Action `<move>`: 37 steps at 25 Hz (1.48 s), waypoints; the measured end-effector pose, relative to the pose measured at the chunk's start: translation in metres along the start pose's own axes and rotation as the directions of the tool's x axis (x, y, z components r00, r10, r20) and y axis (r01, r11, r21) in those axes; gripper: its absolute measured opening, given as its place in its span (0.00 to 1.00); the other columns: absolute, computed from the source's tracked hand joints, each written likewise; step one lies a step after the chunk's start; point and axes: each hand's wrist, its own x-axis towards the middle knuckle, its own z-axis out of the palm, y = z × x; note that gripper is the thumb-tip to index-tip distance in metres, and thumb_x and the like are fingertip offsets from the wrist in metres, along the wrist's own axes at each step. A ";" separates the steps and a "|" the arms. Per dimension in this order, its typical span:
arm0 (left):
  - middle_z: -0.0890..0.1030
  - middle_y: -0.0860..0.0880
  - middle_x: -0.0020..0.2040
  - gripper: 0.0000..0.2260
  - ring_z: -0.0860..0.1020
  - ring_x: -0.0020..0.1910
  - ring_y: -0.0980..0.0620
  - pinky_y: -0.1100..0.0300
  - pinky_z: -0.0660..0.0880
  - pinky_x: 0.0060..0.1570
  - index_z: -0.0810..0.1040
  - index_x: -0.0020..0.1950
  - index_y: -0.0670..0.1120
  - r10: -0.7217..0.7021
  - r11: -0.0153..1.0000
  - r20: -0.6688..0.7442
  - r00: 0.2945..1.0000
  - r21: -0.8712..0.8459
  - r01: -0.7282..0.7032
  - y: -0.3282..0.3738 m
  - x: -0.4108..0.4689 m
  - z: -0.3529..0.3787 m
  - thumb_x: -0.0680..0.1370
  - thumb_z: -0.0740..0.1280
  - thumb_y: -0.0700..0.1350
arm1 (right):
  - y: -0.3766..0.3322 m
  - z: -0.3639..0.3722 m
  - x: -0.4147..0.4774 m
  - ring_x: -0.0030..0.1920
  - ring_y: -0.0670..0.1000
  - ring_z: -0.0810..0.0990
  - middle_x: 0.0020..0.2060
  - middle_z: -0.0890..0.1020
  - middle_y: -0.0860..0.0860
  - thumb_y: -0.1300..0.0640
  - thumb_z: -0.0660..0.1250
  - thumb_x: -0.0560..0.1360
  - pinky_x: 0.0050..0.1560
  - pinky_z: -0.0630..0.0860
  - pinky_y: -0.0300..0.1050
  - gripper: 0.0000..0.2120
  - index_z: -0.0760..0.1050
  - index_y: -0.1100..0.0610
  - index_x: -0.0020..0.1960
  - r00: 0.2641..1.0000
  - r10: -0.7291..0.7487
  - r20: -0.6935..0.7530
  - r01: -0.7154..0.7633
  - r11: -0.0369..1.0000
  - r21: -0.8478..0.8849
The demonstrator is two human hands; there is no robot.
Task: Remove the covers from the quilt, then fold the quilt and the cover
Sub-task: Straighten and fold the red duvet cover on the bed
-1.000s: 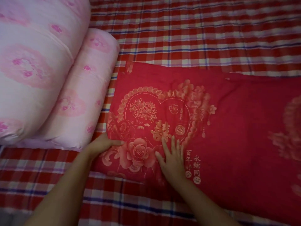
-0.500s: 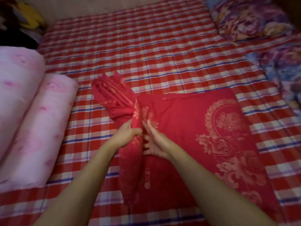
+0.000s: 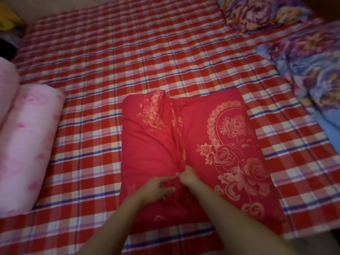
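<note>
The red cover [image 3: 150, 148] is laid flat on the plaid sheet [image 3: 128, 61], at centre and close to the person. It is folded into a rough rectangle, and its long axis is run from the near edge away from the person, tilted slightly to the right at the near end. One flap is folded over the left half. Its bunched edge is seen as a ridge down the middle, from the far edge to the hands. The gold rose and heart print is shown on the right half.

The ridge's near end is pinched by the right hand [image 3: 188, 174], fingers curled tight on the cloth. The left hand [image 3: 156, 186] is laid on the cover just beside it, fingers loosely extended toward the right and resting on the fabric, nothing gripped.

The pink quilt [image 3: 27, 144] is seen folded in a thick roll at the left edge, well apart from the cover. A floral pillow [image 3: 257, 11] and floral bedding [image 3: 312, 70] are seen at upper right.
</note>
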 end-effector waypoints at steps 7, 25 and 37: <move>0.39 0.52 0.77 0.53 0.40 0.76 0.40 0.31 0.49 0.67 0.35 0.76 0.56 -0.161 0.898 -0.299 0.941 0.351 0.265 -0.044 -0.005 0.002 0.65 0.69 0.68 | -0.083 -0.014 -0.014 0.64 0.58 0.69 0.64 0.70 0.57 0.56 0.70 0.72 0.64 0.66 0.48 0.26 0.65 0.60 0.66 0.796 -0.480 -0.369 0.319 0.850 -0.420; 0.25 0.45 0.71 0.49 0.23 0.67 0.40 0.29 0.36 0.65 0.26 0.67 0.67 0.063 0.842 -0.187 0.980 0.538 0.048 -0.068 0.022 0.025 0.59 0.56 0.76 | -0.107 0.008 0.047 0.69 0.59 0.67 0.69 0.68 0.60 0.35 0.69 0.68 0.68 0.65 0.49 0.44 0.60 0.61 0.72 0.917 -0.107 -0.385 0.143 0.987 0.066; 0.32 0.48 0.76 0.40 0.35 0.75 0.42 0.35 0.43 0.69 0.36 0.75 0.60 0.075 0.976 -0.511 0.856 0.215 0.043 0.037 0.007 -0.018 0.72 0.55 0.70 | -0.108 -0.134 -0.037 0.49 0.51 0.78 0.51 0.81 0.54 0.74 0.66 0.66 0.56 0.74 0.49 0.28 0.72 0.54 0.62 0.844 -0.443 -0.304 0.490 0.866 0.100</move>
